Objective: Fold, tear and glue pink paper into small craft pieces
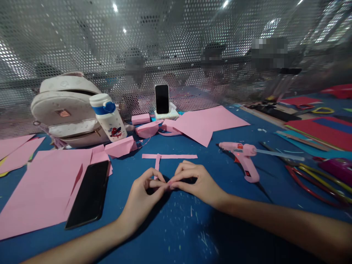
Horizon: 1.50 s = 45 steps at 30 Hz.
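My left hand [141,198] and my right hand [202,183] meet over the blue table, fingertips nearly touching. Both pinch what looks like a small pink paper strip [169,184], mostly covered by the fingers. Just beyond them lies a long narrow pink strip [178,156], flat and running sideways. A shorter pink strip [157,163] crosses it near its left part and runs down behind my left fingers. To the right of my right hand, a pink glue gun [246,156] lies on its side with a clear glue stick in its back end.
Pink paper sheets [44,190] and a black phone [89,194] lie left. A pale backpack [71,110] and a white bottle [110,121] stand behind them. Another phone [162,99] stands upright at the back. Scissors [316,179] and coloured paper [324,132] are at right.
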### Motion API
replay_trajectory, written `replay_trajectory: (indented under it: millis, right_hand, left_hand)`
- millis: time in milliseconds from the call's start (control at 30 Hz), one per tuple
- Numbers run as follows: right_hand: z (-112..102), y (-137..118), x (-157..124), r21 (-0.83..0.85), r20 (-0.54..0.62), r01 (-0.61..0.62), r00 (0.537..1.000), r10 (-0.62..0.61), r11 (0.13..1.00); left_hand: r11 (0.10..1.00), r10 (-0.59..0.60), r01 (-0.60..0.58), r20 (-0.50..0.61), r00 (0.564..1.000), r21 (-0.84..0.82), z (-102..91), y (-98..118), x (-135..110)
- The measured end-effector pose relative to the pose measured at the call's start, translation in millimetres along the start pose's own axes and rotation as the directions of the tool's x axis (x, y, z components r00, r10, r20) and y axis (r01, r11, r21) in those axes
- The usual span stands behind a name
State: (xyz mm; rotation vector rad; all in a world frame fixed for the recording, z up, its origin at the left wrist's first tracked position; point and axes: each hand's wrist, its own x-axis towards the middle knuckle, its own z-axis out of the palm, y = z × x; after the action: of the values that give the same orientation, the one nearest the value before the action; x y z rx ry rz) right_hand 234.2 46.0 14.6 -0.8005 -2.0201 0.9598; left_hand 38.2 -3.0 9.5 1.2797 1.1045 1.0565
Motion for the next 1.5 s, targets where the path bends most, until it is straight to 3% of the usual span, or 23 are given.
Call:
replay_trajectory:
  millis: [567,800,1067,1333,1500]
  right_hand:
    - [0.6,-2.1,2.1,0.052,0.066,-0.1,0.993,0.096,0.994]
    - [1.2,-8.8,1.1,0.067,0.137,-0.087,0.988,0.077,0.994]
    - [2.8,-3.6,-0.3,0.012,0.159,-0.059,0.986,0.056,0.998]
    - [3.7,-5.2,1.2,0.127,0.158,-0.24,0.963,0.22,0.962]
    - [2.3,-5.9,0.4,0.16,0.146,-0.237,0.966,0.215,0.958]
  left_hand:
    - [0.999,-0.037,0.038,0.035,0.999,-0.034,-0.5,0.0,0.3]
    - [0.999,-0.036,0.035,0.045,0.998,0.02,-0.1,1.4,-0.3]
    - [0.999,-0.035,0.038,0.082,0.996,-0.039,1.6,2.2,0.3]
    - [0.995,-0.043,0.047,0.047,0.998,-0.087,0.4,2.1,-0.9]
    - [0.992,-0.047,0.053,0.054,0.997,-0.11,0.5,2.8,-0.1]
